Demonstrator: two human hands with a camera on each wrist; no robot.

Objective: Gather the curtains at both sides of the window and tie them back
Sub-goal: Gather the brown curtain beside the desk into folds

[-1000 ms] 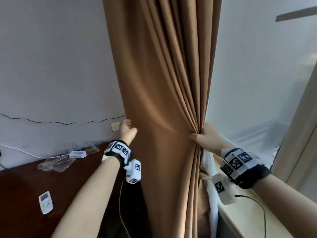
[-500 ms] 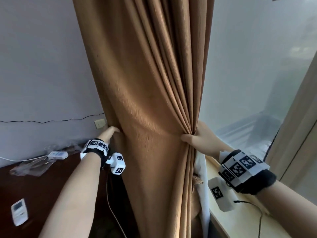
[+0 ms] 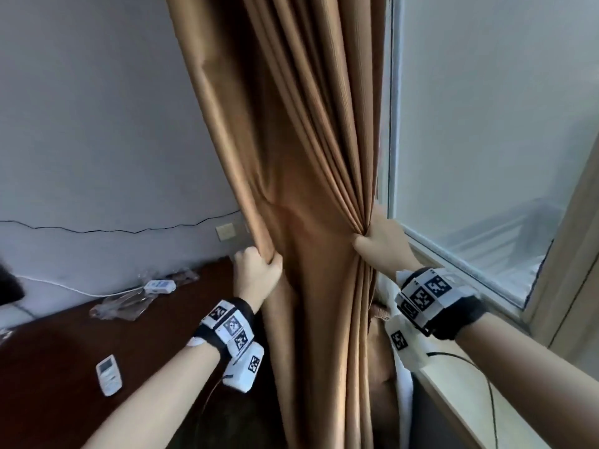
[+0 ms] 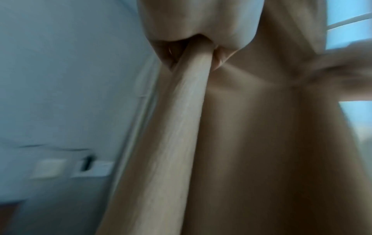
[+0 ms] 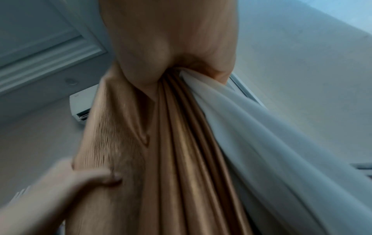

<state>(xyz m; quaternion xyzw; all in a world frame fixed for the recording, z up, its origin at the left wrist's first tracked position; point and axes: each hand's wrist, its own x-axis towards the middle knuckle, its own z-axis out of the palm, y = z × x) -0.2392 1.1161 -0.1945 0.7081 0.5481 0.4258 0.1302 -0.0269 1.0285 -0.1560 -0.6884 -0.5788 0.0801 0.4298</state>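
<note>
Only right wrist view shows white sheer behind curtain.

Grey wall w/ thin black cable and beige switch plate. Dark wood table below: white remote, clear plastic wrap. Window at right, hazy daylight; pale sill.

Curtain, both hands: tan-brown, finely ribbed. Sheer, right hand: white. Wrist bands: black-and-white squares.
</note>
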